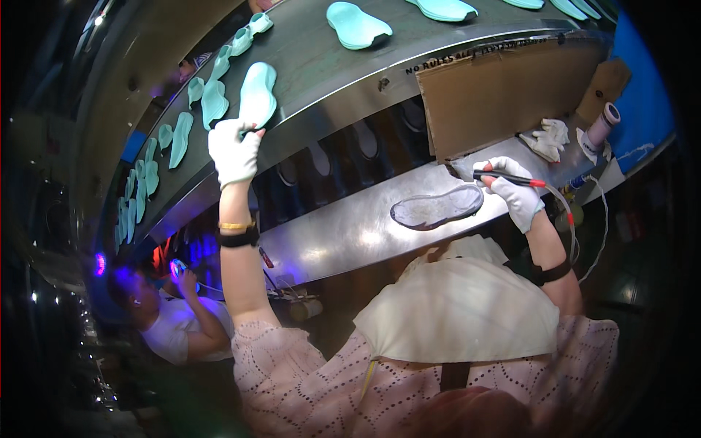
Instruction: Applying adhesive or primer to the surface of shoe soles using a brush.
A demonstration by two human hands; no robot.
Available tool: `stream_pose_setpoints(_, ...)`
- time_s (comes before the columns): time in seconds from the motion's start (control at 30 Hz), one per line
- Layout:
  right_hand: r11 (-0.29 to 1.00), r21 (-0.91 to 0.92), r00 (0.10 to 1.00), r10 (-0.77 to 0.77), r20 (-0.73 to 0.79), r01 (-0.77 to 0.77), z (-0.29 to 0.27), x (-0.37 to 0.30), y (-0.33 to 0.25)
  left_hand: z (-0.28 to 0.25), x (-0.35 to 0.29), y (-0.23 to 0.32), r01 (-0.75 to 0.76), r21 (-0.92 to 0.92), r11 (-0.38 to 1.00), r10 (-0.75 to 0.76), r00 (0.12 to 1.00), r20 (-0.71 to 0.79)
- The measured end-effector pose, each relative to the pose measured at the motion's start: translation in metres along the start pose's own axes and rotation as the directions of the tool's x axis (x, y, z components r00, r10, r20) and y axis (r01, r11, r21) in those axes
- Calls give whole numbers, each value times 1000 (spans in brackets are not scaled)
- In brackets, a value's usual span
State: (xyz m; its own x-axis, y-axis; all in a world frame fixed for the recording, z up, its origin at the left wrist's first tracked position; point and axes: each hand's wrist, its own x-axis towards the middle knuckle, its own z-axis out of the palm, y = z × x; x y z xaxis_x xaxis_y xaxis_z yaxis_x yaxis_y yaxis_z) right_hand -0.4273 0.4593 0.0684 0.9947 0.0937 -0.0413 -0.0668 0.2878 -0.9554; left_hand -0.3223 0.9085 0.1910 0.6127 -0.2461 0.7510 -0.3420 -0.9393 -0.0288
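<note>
My left hand (235, 151), in a white glove with bare fingertips, reaches over the conveyor belt. Its fingers pinch the near end of a mint-green shoe sole (258, 91). In my gloved right hand (515, 191) is a glue brush (511, 178) with a black and red handle and a thin hose at its back end. The brush's pale tip points left, over the metal shelf. Below and left of it, a grey sole-shaped piece (437, 207) with a dark rim lies flat on the shelf, apart from both hands.
Several more mint-green soles lie along the conveyor belt (314, 73). A cardboard sheet (504, 95) stands behind the metal shelf (321, 244). White gloves (548, 139) and a pink spool (603, 125) sit at the right. Dark shoes hang or stand under the belt. Another person (179, 321) works at the left.
</note>
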Motion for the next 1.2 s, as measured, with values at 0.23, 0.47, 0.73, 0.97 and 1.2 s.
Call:
stream_pose_setpoints(0.23,1000,25,1000,-19,-24,20,-4,24,14,-79,-14,43,-43,-931,-364,-434,892,128)
stream_pose_setpoints(0.47,996,72,998,59,-23,-57,21,18,-11,16,-43,133,348,-351,-869,75,795,602)
stream_pose_setpoints(0.73,999,-2,996,-52,66,52,36,6,-27,58,-99,233,362,98,-927,278,488,827)
stream_pose_setpoints(0.97,962,-140,972,-233,34,236,45,36,-13,74,-92,272,350,-6,-937,179,493,852)
stream_pose_setpoints(1.2,935,-58,932,-341,120,349,65,27,7,93,-102,272,422,-196,-885,-4,414,910)
